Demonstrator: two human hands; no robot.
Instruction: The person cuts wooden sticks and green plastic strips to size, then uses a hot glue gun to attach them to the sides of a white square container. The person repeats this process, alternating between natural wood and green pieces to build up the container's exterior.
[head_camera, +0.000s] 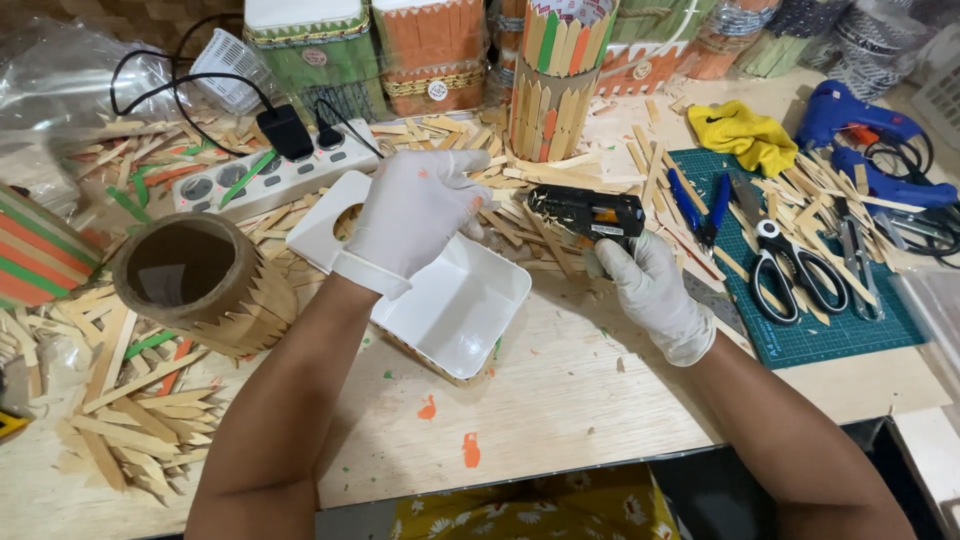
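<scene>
White-gloved left hand (415, 215) of yours presses down, fingers spread, on the white square plastic box (455, 305) (centre of the wooden table (560, 400)); your gloved right hand (650, 285) grips the black glue gun (590, 212).

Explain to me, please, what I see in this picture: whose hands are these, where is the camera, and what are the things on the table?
There is no machine here. A person wears a camera on the head, so you look down at their own two gloved hands. The left hand rests on a white plastic box lying on the wooden table. The right hand holds a black glue gun. Flat wooden craft sticks lie scattered around. At the left is a cardboard tube partly covered with sticks, with a power strip behind it. At the right, a green cutting mat carries scissors, and a blue glue gun lies beyond it.
</scene>
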